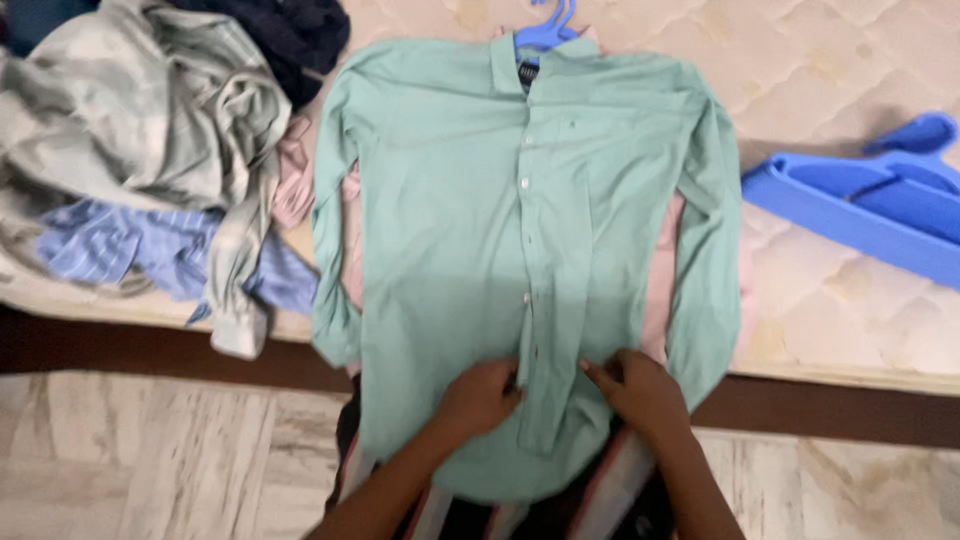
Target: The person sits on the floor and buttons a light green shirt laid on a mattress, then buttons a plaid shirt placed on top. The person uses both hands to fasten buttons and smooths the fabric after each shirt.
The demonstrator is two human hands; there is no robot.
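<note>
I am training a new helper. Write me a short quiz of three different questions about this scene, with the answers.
1. True or false: the green shirt hangs on a blue hanger.
2. Which part of the shirt do the left hand and the right hand hold? A) collar B) lower front, by the button strip C) a sleeve cuff
3. What lies on the mattress to the right of the shirt?

Key
1. True; the hook shows above the collar.
2. B
3. A stack of blue hangers.
</note>
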